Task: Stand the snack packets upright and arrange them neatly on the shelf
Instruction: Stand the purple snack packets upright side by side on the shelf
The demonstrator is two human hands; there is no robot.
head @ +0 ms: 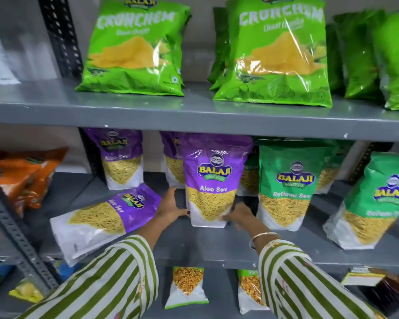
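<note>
A purple Aloo Sev packet (211, 180) stands upright on the middle grey shelf (217, 245). My left hand (171, 207) presses its lower left side and my right hand (238, 218) holds its lower right corner. A second purple Aloo Sev packet (101, 221) lies flat and slanted to the left, near the shelf's front edge. Two more purple packets (122, 157) stand at the back. Green Ratlami Sev packets (288, 183) stand to the right, one (369, 203) leaning.
Green Crunchem bags (136, 47) stand on the upper shelf. Orange packets (25, 176) lie at the far left. Small snack packets (187, 286) sit on the lower shelf. A perforated metal upright (16, 238) runs along the left side.
</note>
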